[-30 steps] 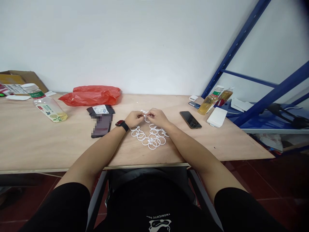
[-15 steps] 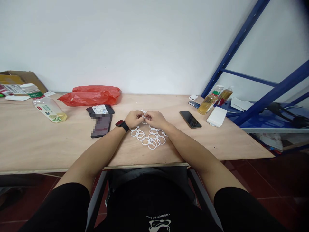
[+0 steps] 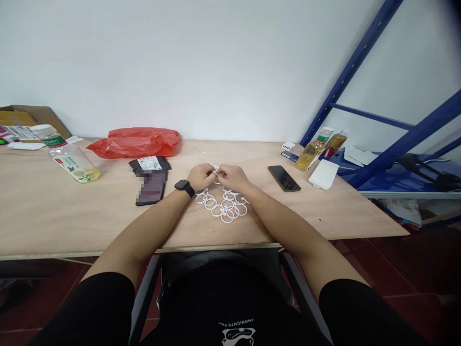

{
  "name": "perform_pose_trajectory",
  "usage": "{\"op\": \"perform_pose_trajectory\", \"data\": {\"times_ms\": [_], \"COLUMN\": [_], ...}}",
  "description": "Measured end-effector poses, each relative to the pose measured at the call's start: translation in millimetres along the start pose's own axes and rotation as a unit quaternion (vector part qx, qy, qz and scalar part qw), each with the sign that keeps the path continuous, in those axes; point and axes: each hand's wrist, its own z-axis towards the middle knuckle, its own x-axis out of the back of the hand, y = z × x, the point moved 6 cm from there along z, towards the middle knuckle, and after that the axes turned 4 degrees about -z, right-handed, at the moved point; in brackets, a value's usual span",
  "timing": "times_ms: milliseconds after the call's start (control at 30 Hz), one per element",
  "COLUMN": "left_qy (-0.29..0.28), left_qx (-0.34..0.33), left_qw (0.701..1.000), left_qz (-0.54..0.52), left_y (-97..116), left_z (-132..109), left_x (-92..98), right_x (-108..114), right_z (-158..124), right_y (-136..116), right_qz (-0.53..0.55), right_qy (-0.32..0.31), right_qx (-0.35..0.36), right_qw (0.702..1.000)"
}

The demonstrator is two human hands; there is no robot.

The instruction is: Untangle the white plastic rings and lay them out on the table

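Note:
My left hand [image 3: 200, 178], with a black watch [image 3: 183, 185] on its wrist, and my right hand [image 3: 233, 178] meet fingertip to fingertip over the table. Both pinch a white plastic ring [image 3: 216, 182], mostly hidden by the fingers. Several more white plastic rings [image 3: 226, 222], each with a small knob, lie overlapping in a curved chain between my forearms. Some further white pieces show just beyond the fingertips, too small to make out.
On the wooden table [image 3: 201, 235], a red plastic bag [image 3: 139, 144], a black package [image 3: 149, 164] and a bottle [image 3: 74, 161] are to the left. A phone [image 3: 284, 178], a white case [image 3: 323, 174] and a drink bottle [image 3: 310, 154] are to the right, near a blue rack [image 3: 360, 53].
My left hand has turned and shifted slightly to the right, and the watch screen has gone from red to dark. Both hands keep their pinch; the loose rings lie as before.

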Motion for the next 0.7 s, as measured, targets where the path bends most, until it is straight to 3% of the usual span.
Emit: {"op": "perform_pose_trajectory", "data": {"times_ms": [300, 533, 700], "left_qy": [0.024, 0.09, 0.079], "left_qx": [0.076, 0.127, 0.126], "left_qw": [0.997, 0.988, 0.989], "left_qz": [-0.016, -0.002, 0.025], "left_y": [-8, -31, -39], "left_z": [0, -2, -2], "left_x": [2.3, 10.2, 9.0], "right_x": [-1, 9, -9], "right_z": [3, 3, -3], "right_y": [19, 3, -26], "right_qz": [0.062, 0.029, 0.043], "right_qy": [-0.004, 0.037, -0.084], "right_qx": [-0.03, -0.008, 0.096], "right_qw": [0.998, 0.999, 0.991]}}
